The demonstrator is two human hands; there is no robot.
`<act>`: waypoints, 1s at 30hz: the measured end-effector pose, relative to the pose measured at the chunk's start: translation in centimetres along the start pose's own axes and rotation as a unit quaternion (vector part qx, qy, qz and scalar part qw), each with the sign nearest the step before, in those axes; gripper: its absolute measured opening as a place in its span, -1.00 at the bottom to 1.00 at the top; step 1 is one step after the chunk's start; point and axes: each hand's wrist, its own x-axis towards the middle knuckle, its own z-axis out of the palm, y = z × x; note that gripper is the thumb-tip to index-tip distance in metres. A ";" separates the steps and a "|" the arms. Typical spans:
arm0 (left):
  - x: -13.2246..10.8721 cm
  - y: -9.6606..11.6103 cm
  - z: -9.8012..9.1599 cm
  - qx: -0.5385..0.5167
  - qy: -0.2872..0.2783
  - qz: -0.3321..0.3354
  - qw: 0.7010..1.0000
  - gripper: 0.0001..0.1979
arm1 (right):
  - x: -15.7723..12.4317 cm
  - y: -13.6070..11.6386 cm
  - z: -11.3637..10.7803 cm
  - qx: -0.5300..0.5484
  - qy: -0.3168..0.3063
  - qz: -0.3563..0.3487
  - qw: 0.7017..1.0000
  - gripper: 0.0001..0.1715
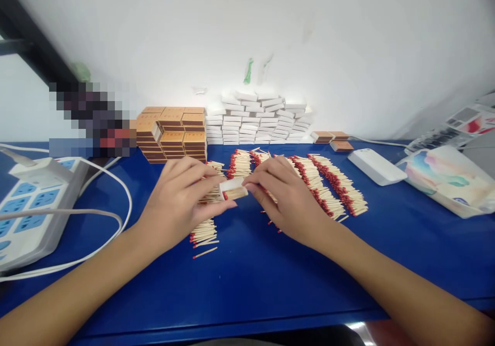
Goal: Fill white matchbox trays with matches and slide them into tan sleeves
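A small white matchbox tray [234, 185] with a few red-headed matches in it is pinched between the thumb and fingers of my left hand [181, 194]. At the tray's right end is my right hand [288, 196], its thumb and fingertips pressed together on the edge. Whether a match is also between those fingertips cannot be made out. Rows of loose matches [323, 181] lie on the blue table [247, 284] around and behind both hands, partly hidden by them. One single match [204, 252] lies apart, in front of the left pile.
Behind stand stacked brown matchboxes [174, 134] and a pile of white trays [259, 119] against the wall. Several brown boxes [332, 138], a white rectangular device [377, 166] and a tissue pack [450, 181] are at right. A power strip [42, 201] with white cables [127, 201] occupies the left.
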 end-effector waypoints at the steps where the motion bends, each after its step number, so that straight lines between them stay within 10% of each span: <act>1: 0.0 -0.4 -0.1 0.013 0.006 -0.013 1.000 -0.68 | 0.0 0.3 0.0 -0.003 0.008 0.009 1.000 -0.82; 9: 0.0 -1.4 0.0 0.028 0.012 -0.057 0.998 -0.70 | -0.9 1.5 1.3 -0.039 -0.102 -0.012 0.994 -0.79; 30: 0.0 -0.6 -0.2 0.031 0.008 -0.049 0.998 -0.66 | -0.3 1.3 1.7 -0.054 -0.152 0.028 0.987 -0.90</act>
